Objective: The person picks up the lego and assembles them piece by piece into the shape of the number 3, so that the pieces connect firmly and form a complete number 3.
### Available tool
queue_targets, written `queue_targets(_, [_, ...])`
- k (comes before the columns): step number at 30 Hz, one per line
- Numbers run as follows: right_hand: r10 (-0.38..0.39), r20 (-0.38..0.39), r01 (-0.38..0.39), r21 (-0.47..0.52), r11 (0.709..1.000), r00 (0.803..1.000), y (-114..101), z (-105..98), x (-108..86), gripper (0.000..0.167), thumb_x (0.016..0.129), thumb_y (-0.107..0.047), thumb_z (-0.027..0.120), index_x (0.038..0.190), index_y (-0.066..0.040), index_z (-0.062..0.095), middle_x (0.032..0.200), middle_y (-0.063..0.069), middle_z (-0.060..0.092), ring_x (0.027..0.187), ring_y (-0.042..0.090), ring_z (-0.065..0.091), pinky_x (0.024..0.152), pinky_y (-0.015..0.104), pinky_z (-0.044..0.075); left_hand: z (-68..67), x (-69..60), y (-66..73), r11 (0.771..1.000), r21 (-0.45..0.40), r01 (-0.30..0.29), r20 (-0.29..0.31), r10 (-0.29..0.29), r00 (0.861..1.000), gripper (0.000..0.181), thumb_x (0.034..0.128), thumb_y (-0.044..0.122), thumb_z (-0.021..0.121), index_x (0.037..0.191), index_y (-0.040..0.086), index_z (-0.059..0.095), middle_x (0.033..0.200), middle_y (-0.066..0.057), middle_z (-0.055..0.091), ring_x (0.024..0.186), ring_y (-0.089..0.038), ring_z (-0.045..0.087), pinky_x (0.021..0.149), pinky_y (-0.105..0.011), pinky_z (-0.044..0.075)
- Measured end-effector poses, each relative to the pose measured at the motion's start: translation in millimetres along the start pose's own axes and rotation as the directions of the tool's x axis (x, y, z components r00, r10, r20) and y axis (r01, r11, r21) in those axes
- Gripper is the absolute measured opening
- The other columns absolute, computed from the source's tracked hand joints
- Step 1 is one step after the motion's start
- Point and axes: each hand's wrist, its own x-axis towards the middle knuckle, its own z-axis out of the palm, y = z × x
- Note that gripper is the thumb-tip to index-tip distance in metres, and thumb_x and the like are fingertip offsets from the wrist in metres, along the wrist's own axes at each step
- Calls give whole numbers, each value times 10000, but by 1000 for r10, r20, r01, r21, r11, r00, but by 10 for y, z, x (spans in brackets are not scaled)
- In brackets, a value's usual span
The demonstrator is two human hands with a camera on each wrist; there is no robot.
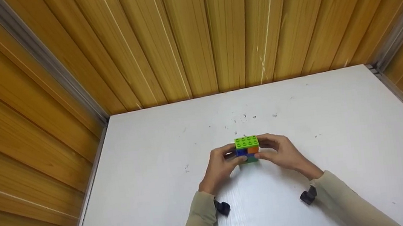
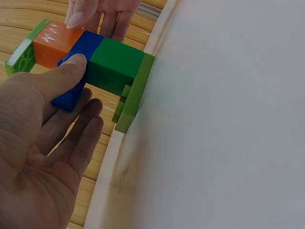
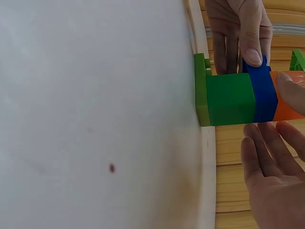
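Observation:
A stack of toy building bricks stands on the white table [image 1: 148, 179] between both hands. On top is a light green studded plate [image 1: 246, 142]. Beneath it are an orange brick [image 2: 53, 45] and blue bricks, then a dark green brick [image 3: 232, 99] above another light green plate [image 3: 201, 90]. My left hand [image 1: 221, 165] pinches the stack from the left, its thumb on a blue brick [image 2: 88, 42]. From the right, my right hand [image 1: 284, 153] holds the stack, its thumb on the orange brick. Some fingers are hidden behind the bricks in the head view.
Yellow wood-look panels [image 1: 193, 38] rise behind the table and at both sides. Small dark marks [image 1: 254, 116] dot the tabletop beyond the stack. A dark wrist camera [image 1: 223, 207] sits at the left cuff, another [image 1: 308, 195] at the right.

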Motion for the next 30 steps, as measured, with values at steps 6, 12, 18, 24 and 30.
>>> queue_targets(6, [24,22,-25,27,999,999,58,10,-9,514,924,-122,849,1397,-35,668,1377,148,703,1283,331,674,1124,451,539,1,1,1,1000,-2,0,3,0,1000,436,940,145,842,1362,143,736,1298,10,757,1200,-133,720,1020,-241,583])
queue_targets(12, [29,30,-29,22,999,999,86,15,12,464,945,-93,821,1376,-5,673,1374,191,693,1278,389,669,1127,471,536,-6,-8,-4,1000,-14,24,1,-24,1000,433,937,158,846,1355,189,742,1286,62,754,1189,-93,720,1010,-236,586])
queue_targets(18, [47,35,-47,13,999,998,69,8,4,438,960,-104,807,1367,-5,680,1376,195,691,1285,402,666,1133,475,531,-17,-10,17,1000,-7,7,10,-7,1000,429,938,152,845,1354,173,741,1293,52,753,1192,-97,718,1020,-243,583])
queue_targets(24, [37,24,-38,6,999,999,54,9,22,427,959,-106,807,1359,-11,688,1336,182,716,1254,379,686,1119,467,544,-24,3,27,1000,14,-17,-1,17,1000,427,929,148,853,1340,176,743,1287,51,754,1203,-112,716,1034,-243,576])
queue_targets(30, [17,15,-17,5,1000,1000,47,-14,53,423,976,-124,792,1366,1,687,1314,191,726,1197,321,717,1064,337,581,-35,12,56,999,-13,-32,-15,32,999,482,930,167,854,1390,200,711,1333,50,734,1239,-134,704,1061,-281,571])
